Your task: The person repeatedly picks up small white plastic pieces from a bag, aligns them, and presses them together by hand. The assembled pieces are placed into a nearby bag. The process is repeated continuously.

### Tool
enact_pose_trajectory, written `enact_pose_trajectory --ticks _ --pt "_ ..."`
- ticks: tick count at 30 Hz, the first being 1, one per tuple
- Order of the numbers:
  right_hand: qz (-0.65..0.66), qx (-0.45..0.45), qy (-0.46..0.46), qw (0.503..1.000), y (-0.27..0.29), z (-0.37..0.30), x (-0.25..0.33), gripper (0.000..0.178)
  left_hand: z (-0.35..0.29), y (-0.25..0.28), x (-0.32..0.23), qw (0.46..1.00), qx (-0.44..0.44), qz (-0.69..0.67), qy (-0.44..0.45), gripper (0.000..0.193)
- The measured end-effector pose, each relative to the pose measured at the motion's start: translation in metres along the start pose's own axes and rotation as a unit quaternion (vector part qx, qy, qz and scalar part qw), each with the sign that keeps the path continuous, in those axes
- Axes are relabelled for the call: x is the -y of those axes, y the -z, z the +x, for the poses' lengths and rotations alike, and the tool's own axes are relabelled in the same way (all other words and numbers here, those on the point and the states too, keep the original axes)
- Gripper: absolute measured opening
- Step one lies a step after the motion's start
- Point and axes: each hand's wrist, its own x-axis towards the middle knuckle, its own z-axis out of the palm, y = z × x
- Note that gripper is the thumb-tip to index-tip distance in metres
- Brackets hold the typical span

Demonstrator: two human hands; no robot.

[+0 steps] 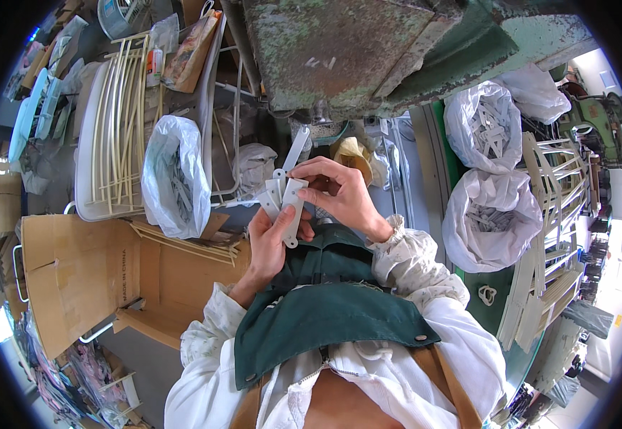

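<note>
In front of my chest, my left hand [268, 243] is closed round several white flat strips [294, 204] with rounded ends and small holes. They fan out from the grip, and one end points down past the fingers. My right hand [346, 196] meets the strips from the right, its thumb and fingers closed on their upper part. Another pale strip [297, 146] sticks up at a slant beyond the right fingertips, toward the machine. Fingers partly hide where the strips overlap.
A worn green machine [325, 57] overhangs the far side. Plastic bags of strips stand at left [155, 161] and right [461, 236]. An open cardboard box [82, 279] lies at left, below a tray of pale rods [114, 136]. White slatted frames [550, 236] stack at far right.
</note>
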Motion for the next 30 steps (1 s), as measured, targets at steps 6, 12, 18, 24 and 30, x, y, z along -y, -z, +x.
enact_pose_trajectory --ticks 6,12,18,24,30 --pt "0.011 -0.069 -0.021 0.997 -0.007 -0.002 -0.012 0.022 0.003 -0.003 -0.003 0.991 -0.115 0.041 -0.053 0.021" --pt "0.019 -0.118 -0.070 0.990 -0.013 -0.001 -0.016 0.018 0.009 0.001 -0.008 0.984 -0.165 0.033 -0.059 0.015" --pt "0.108 -0.094 -0.204 0.969 -0.003 0.028 -0.046 0.025 0.070 0.004 -0.033 0.973 -0.168 0.055 -0.150 0.012" --pt "0.121 -0.082 -0.188 0.971 -0.001 0.028 -0.042 0.025 0.102 -0.005 -0.031 0.982 -0.107 0.071 -0.138 0.009" --pt "0.073 -0.085 -0.209 0.972 0.008 0.028 -0.032 0.022 0.105 -0.007 -0.030 0.966 -0.147 0.127 -0.172 0.008"
